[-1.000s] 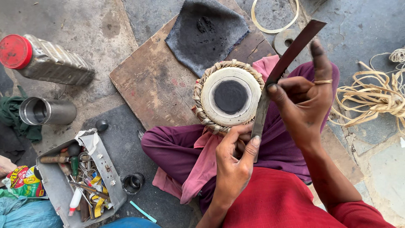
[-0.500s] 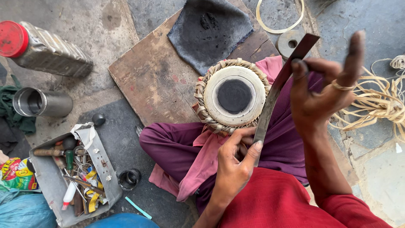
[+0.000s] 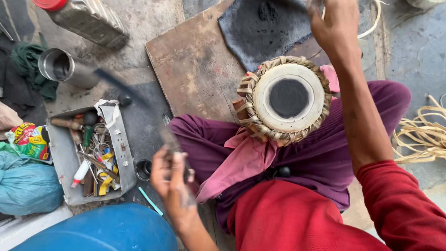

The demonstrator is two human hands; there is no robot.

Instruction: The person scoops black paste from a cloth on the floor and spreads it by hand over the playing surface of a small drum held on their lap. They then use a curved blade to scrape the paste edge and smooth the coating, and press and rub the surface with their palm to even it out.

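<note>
A small hand drum [image 3: 288, 98] with a white skin, a black centre spot and a braided strap rim stands upright on my lap, on purple cloth. My left hand [image 3: 171, 179] is low at the left of my knee, shut on a long flat metal tool [image 3: 134, 97] that is motion-blurred and points up-left toward the tool tray. My right hand [image 3: 335, 25] is raised beyond the drum, near the top edge over the dark cloth pad [image 3: 265, 28]. Its fingers are blurred and partly cut off.
A wooden board [image 3: 195, 69] lies under the pad. At left are a grey tray [image 3: 121, 153] with several hand tools, a metal cup [image 3: 60, 67], a red-capped bottle [image 3: 86, 21], a blue barrel [image 3: 102, 230], a blue bag [image 3: 25, 186]. Pale straps [image 3: 423, 135] pile at right. Another person's hand [image 3: 7, 116] shows at left.
The flat tool left my right hand and swung down to the left in my left hand. My right hand rose away beyond the drum. The view came closer.
</note>
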